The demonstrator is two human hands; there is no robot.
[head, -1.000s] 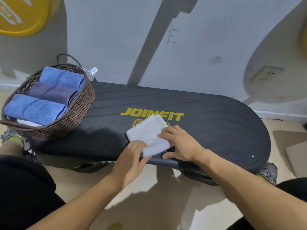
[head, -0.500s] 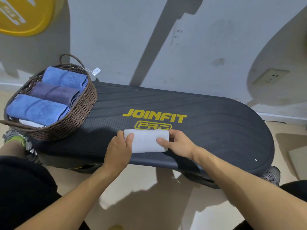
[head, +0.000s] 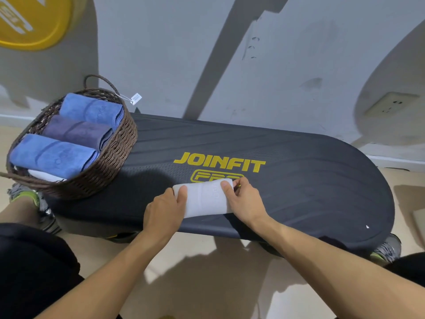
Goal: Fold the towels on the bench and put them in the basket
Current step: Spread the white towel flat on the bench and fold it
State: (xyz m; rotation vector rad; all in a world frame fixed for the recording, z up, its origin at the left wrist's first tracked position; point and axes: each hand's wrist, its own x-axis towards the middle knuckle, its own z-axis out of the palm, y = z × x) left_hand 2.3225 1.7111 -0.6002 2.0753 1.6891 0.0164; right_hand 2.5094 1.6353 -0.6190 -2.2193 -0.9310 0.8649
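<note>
A small white towel [head: 204, 199], folded into a thick rectangle, lies on the near edge of the dark bench [head: 299, 180], partly covering the yellow logo. My left hand [head: 164, 209] grips its left end, thumb on top. My right hand [head: 246, 201] grips its right end with fingers curled round the far edge. The brown wicker basket [head: 110, 162] stands on the bench's left end. It holds two blue folded towels [head: 53, 155] and a dark purple one [head: 78, 132] between them, with something white showing underneath.
A grey wall rises right behind the bench, with a socket [head: 391, 104] at the right. A paper tag [head: 135, 98] hangs from the basket's handle. My shoes [head: 27, 199] and knees flank the bench on the beige floor.
The towel went from a flat angled square to a narrower folded bundle set square to the bench edge. Both hands shifted from pressing on top to gripping its two ends.
</note>
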